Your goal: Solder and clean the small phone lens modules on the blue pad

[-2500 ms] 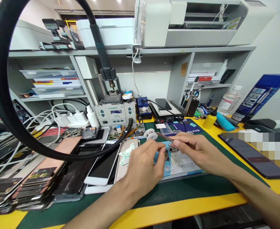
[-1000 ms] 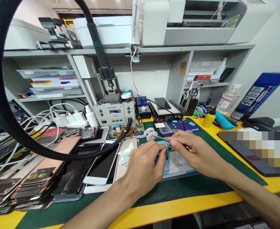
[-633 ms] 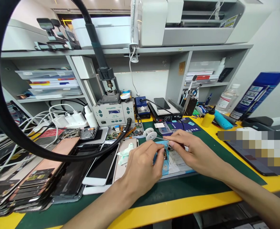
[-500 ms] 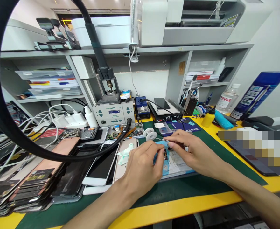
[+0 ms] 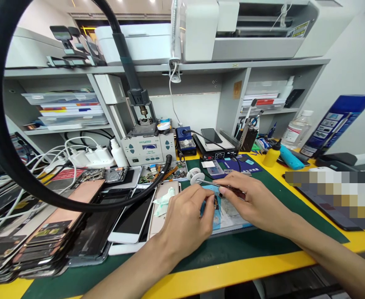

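My left hand (image 5: 187, 214) is closed in a pinch above the blue-and-white work pad (image 5: 224, 218). What its fingertips hold is hidden. My right hand (image 5: 252, 199) grips slim metal tweezers (image 5: 212, 183) between thumb and fingers. Their thin end points left, at the white spool (image 5: 197, 176) just beyond my hands; whether they touch it I cannot tell. A small dark and gold part (image 5: 216, 202) shows on the pad beside my left fingertips.
Stacked phone shells (image 5: 54, 224) and a white phone (image 5: 132, 220) lie left. A thick black hose (image 5: 86, 205) loops across the near left from the hot-air station (image 5: 151, 147). A tray of small boards (image 5: 148, 174) sits behind my hands. Bottles (image 5: 272, 153) stand right.
The tweezers in my right hand have tilted, and more of their dark body now shows beneath the fingers. My left hand has barely moved.
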`<state>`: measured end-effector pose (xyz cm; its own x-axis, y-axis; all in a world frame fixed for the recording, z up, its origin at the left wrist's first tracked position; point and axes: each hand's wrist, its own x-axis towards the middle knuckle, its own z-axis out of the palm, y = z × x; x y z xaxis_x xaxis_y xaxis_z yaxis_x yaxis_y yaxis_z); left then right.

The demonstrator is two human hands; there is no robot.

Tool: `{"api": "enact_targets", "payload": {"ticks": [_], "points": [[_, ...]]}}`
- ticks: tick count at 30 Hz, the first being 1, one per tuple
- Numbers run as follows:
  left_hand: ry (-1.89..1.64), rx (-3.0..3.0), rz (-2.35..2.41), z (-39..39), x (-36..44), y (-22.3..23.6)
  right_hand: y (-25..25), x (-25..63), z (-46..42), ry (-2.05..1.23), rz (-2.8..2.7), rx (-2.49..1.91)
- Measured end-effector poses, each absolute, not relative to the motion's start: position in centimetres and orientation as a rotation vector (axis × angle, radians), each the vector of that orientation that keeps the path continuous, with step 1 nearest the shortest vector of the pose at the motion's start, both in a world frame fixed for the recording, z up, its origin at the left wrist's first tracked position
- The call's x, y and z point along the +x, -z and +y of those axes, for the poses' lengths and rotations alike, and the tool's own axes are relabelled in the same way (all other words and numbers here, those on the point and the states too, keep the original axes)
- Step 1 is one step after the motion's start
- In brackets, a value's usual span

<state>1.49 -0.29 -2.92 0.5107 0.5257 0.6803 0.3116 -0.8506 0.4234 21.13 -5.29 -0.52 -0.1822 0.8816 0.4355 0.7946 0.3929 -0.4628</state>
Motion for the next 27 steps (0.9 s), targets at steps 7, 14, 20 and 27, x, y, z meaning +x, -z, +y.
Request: {"api": "enact_targets", "payload": {"ticks": [7, 14, 20, 27], "points": [[-1.237, 2.517, 0.717, -0.37, 1.52, 2.9, 0.14, 20.9, -5.43, -0.177, -2.057, -1.459], [-1.246, 2.522, 0.732, -0.22, 1.49, 2.9, 0.54, 21.14, -5.28, -0.151, -2.086, -1.443], [-1.253, 2.529, 0.726, -0.19, 1.49, 3.02, 0.69, 21.12, -5.18, -0.171, -2.111, -1.474], [-1.237, 2.538, 0.73, -0.29, 1.5, 3.07, 0.6, 20.87, -5.43, -0.14, -2.128, -1.502]]}}
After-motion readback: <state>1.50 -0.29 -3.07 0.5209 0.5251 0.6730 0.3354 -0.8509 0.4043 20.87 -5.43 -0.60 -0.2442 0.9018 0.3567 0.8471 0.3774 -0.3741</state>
